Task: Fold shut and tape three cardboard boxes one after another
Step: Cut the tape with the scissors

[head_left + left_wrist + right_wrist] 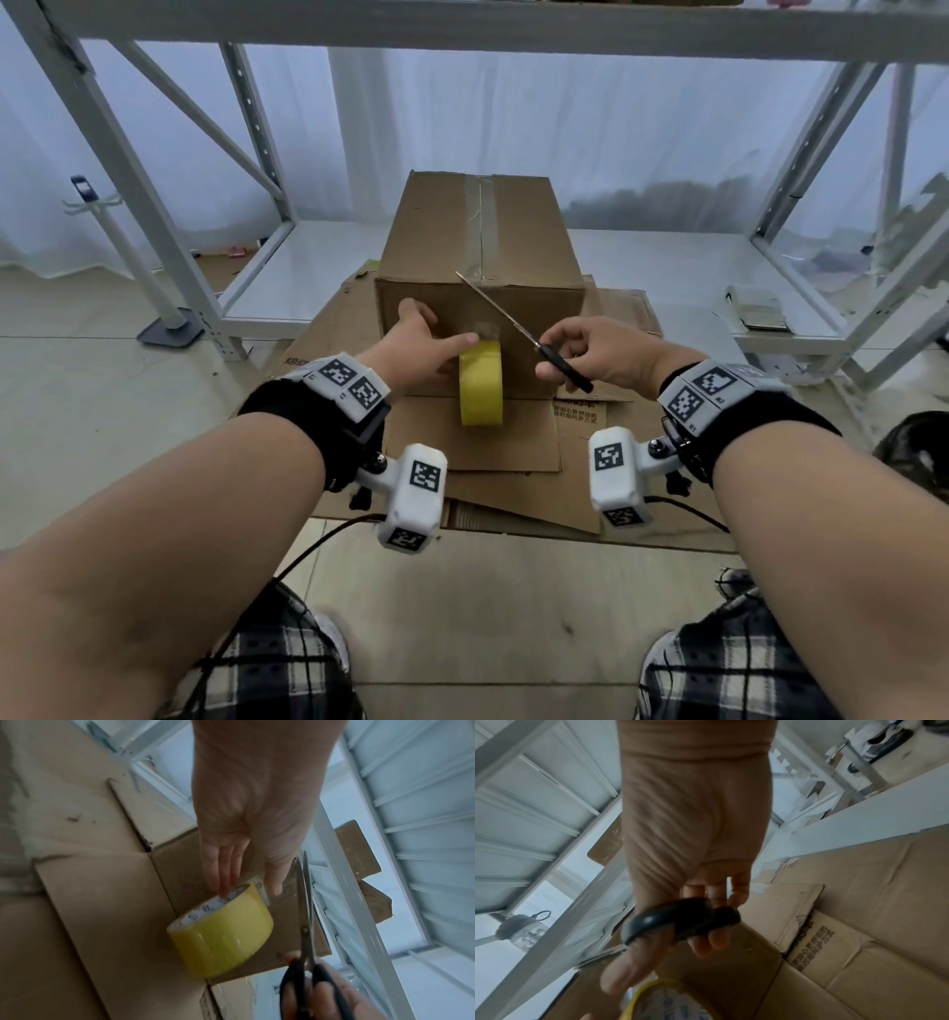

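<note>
The closed brown cardboard box sits on flattened cardboard sheets on the floor, tape already running along its top seam. The left hand pinches the yellow roll of packing tape against the box's front face, fingers inside the core. The right hand has its fingers through the black-handled scissors, blades nearly closed, right beside the roll.

Right wrist view: tape roll cut off below.
</note>
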A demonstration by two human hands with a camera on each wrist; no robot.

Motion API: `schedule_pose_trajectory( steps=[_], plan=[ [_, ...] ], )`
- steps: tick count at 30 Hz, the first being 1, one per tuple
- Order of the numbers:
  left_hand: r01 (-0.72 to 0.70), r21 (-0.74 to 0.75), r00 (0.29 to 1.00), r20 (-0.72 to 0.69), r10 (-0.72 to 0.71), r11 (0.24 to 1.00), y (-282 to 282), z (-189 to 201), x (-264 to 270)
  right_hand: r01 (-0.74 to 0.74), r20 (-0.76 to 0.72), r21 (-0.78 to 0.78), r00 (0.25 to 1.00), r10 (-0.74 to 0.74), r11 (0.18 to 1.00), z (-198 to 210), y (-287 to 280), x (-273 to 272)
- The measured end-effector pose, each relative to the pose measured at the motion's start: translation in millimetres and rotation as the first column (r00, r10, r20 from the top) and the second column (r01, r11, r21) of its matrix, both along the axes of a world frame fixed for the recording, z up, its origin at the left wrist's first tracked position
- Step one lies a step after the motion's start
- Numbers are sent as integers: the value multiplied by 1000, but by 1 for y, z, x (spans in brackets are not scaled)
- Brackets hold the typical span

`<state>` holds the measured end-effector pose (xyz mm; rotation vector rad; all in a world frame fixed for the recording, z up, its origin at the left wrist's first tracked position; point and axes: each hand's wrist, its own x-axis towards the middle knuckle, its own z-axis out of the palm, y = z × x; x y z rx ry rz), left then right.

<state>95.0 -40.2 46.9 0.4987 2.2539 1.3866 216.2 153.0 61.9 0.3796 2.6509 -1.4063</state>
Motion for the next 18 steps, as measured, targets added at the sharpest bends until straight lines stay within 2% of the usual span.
schedule_pose_trajectory(
  steps=[3,5,8,12,18],
  plan=[
    [-77,110,989,133,62,991,9,-7,10,-17,139,19,990,14,1000,-5,8,4],
    [-100,134,987,136,82,986,13,-12,14,-18,238,34,971,10,999,-6,9,6],
    [-77,85,996,59,72,993,14,-15,15,-13,330,49,944,-4,999,0,7,10],
    [-65,75,997,-24,67,995,16,-17,15,21,297,88,954,-46,996,10,8,17],
    [-25,69,997,-65,29,997,17,-20,18,38,270,188,959,-89,981,26,18,31]
  ],
)
